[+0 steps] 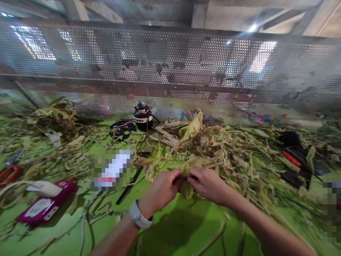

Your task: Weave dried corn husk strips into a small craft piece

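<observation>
My left hand (162, 186), with a white watch on its wrist, and my right hand (206, 183) meet low over the middle of the table. Both have their fingers closed on one pale yellow-green corn husk (187, 192), which looks folded or bunched between them. Its upper part sticks up between the fingertips, and a wider end hangs below. My fingers hide its middle. Just beyond lies a loose heap of dry husk strips (221, 149) with a bundled husk (191, 127) on top. A thin black tool (129, 186) lies left of my left hand.
On the green table (176, 227) at left are a purple power strip (48, 204) with a white plug, red-handled scissors (10, 174) and a blurred-out flat object (114, 169). A black bottle (142, 117) stands before a perforated metal screen (170, 53). At right lies a black-and-red object (291, 158).
</observation>
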Available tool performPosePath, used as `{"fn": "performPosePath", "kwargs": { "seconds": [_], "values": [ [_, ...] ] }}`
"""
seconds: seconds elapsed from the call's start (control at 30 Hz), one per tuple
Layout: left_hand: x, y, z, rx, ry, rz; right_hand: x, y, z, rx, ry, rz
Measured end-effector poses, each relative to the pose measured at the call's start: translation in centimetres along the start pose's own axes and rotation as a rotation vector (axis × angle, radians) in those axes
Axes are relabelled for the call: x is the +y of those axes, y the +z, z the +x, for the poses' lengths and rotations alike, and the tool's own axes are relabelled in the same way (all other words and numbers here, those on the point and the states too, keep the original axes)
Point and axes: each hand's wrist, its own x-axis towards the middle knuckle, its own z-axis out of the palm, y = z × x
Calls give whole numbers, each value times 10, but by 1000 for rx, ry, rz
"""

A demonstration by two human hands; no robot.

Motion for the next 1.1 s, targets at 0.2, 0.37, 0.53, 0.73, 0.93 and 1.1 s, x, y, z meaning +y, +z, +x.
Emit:
{"fn": "performPosePath", "kwargs": {
  "seconds": [0.2,0.37,0.53,0.73,0.93,1.1],
  "values": [
    [-2,-1,-2,-15,4,35,2,0,0,12,-50,-44],
    [-4,3,-1,7,25,74,3,7,2,60,-83,-112],
    [-5,13,-2,133,50,116,-2,19,0,165,-71,-266],
    [-7,17,-1,161,59,132,-9,31,-3,288,-58,-377],
    [-5,20,-4,144,59,193,-12,36,-8,294,-69,-444],
    [-5,23,-4,182,69,221,-9,37,-4,345,-65,-363]
  ]
}}
